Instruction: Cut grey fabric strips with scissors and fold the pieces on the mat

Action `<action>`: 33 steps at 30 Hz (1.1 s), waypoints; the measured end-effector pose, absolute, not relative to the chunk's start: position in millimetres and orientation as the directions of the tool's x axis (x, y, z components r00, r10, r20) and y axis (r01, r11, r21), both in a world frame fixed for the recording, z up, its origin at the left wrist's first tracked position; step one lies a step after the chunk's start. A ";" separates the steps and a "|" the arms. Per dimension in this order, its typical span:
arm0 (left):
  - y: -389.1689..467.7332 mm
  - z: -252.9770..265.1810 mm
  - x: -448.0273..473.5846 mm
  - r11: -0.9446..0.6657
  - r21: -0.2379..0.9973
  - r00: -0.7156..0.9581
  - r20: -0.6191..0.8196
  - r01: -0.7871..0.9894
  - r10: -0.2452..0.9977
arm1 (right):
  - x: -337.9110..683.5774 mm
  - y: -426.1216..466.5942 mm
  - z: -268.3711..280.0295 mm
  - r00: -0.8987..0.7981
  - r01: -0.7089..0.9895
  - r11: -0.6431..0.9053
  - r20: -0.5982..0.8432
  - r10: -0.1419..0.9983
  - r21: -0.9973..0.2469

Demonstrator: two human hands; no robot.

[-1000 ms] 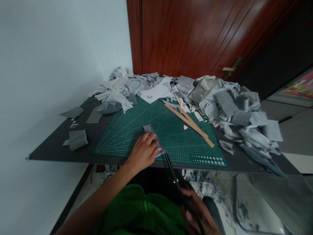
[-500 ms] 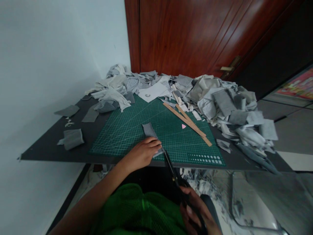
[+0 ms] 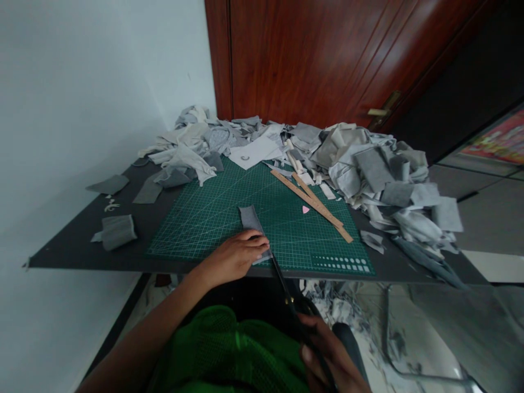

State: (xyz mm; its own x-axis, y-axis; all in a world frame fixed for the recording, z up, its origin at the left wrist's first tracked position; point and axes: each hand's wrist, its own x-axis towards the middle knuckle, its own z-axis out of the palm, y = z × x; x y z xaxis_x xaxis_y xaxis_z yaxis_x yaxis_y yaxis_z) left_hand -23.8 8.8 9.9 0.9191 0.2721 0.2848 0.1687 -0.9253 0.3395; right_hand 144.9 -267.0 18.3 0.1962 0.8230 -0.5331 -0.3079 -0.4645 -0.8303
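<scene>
A narrow grey fabric strip lies on the green cutting mat near its front edge. My left hand rests over the strip's near part, its fingers closed on the cloth and holding it against the mat. My right hand grips the handles of a pair of black scissors, low in front of the table edge. The scissors point up and left, with their tips at the strip's right edge beside my left fingertips. Whether the tips are in the cloth is too small to tell.
Two crossed wooden rulers and a pink piece of tailor's chalk lie on the mat. Heaped fabric scraps line the table's back and right. Loose grey pieces lie at the left. More scraps cover the floor.
The scissors' blades have come closer together and now look like one thin line, their tips still by the strip. My left hand stays on the cloth. The whole view has shifted slightly.
</scene>
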 end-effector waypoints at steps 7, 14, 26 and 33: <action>6.6 11.2 -22.1 -0.929 0.316 0.916 0.282 0.191 0.284 | 147.3 -262.6 11.1 0.171 -0.307 -0.451 -0.515 0.840 -0.838; 7.4 9.3 -20.9 -0.936 0.303 0.915 0.297 0.182 0.274 | 145.4 -264.8 -2.5 0.196 -0.276 -0.449 -0.507 0.840 -0.850; 10.2 3.6 -20.5 -0.934 0.328 0.902 0.347 0.141 0.258 | 142.2 -265.1 4.5 0.185 -0.317 -0.495 -0.564 0.805 -0.809; 12.3 0.8 -21.1 -0.927 0.350 0.899 0.350 0.136 0.264 | 144.1 -266.0 4.9 0.200 -0.367 -0.483 -0.574 0.794 -0.795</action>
